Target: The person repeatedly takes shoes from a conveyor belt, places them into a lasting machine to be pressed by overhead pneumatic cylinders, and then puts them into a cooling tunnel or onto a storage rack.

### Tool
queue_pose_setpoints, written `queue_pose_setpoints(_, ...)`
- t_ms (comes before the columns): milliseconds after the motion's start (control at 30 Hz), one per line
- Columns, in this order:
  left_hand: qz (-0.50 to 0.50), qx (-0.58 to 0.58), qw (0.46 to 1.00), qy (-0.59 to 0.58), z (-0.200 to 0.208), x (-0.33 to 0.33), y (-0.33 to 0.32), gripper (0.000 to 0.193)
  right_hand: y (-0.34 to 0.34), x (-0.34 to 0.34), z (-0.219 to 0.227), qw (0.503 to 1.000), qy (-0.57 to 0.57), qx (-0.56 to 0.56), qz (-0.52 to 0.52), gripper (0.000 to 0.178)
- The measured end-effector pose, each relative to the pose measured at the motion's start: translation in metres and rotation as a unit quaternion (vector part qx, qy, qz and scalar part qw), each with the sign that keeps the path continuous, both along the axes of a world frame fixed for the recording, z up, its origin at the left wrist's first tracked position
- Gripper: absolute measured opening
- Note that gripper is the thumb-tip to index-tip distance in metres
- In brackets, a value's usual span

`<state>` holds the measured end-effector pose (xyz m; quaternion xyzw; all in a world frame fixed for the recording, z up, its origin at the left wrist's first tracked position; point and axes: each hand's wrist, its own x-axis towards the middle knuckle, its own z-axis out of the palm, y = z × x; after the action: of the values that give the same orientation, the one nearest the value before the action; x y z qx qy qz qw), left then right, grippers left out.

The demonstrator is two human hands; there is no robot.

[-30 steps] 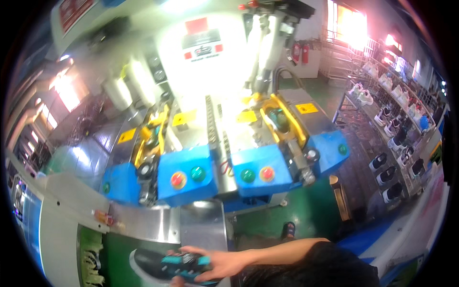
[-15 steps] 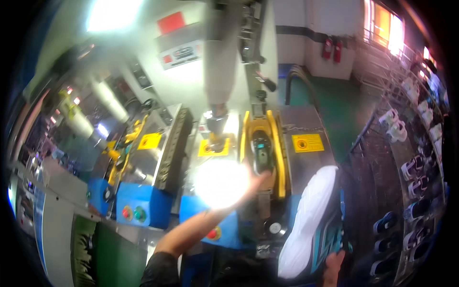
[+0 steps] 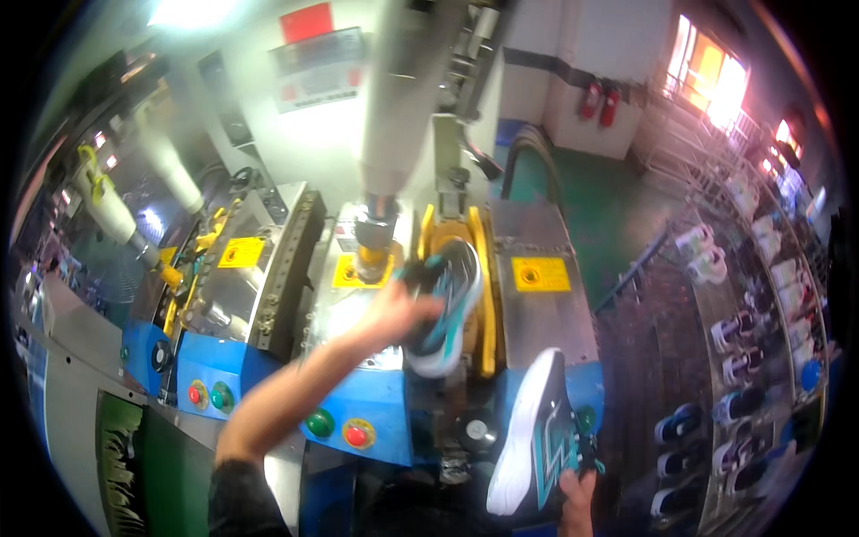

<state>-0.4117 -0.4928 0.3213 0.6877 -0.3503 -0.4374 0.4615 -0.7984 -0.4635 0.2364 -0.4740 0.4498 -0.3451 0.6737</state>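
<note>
My left hand (image 3: 401, 315) is closed on a dark sneaker (image 3: 456, 300) with teal sides and a white sole. It holds this shoe tilted above the yellow-sided clamp (image 3: 488, 331) of the press machine. Lower right, my right hand (image 3: 577, 488) grips a second sneaker (image 3: 537, 438) by its dark upper near the laces. That shoe is black and teal, its thick white sole facing left. It hangs in front of the blue panel at the machine's right. The fingers of my right hand are partly hidden by the shoe.
A blue control box (image 3: 358, 407) with green and red buttons fronts the machine. A grey cylinder (image 3: 376, 206) stands over the metal plate. Racks of shoes (image 3: 743, 367) line the right side. Another yellow-clamped station (image 3: 210, 268) lies to the left. Fire extinguishers (image 3: 608, 106) hang at the back.
My left hand, earlier reaching into the yellow clamp, now holds a sneaker raised out of it. The right-hand sneaker has turned, showing more of its teal side. The view has shifted.
</note>
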Motion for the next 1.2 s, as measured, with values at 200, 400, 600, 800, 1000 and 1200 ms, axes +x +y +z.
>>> queue_pose_setpoints(200,0.27,-0.229,0.914,0.196,0.001,-0.085,0.263,0.069,-0.124,0.215,0.044,0.939,-0.05,0.272,0.204,0.035)
queue_pose_setpoints(400,0.526,0.039,0.847,0.063,-0.044,-0.191,0.404,0.053,-0.201,0.352,-0.022,0.865,0.396,-0.252,0.18,0.05)
queue_pose_setpoints(600,0.716,0.189,0.664,0.107,-0.116,-0.24,0.479,0.05,-0.193,0.36,-0.035,0.841,0.375,-0.256,0.294,0.069)
queue_pose_setpoints(800,0.72,0.198,0.6,0.287,-0.097,-0.184,0.444,0.044,-0.132,0.357,-0.071,0.852,0.298,-0.406,0.14,0.067)
queue_pose_setpoints(1000,0.645,0.225,0.659,0.315,-0.099,-0.126,0.391,0.04,-0.161,0.347,-0.065,0.842,0.359,-0.372,0.153,0.073)
queue_pose_setpoints(1200,0.533,-0.006,0.769,0.353,-0.166,-0.115,0.454,0.036,0.015,0.296,0.038,0.805,0.187,-0.526,0.202,0.053)
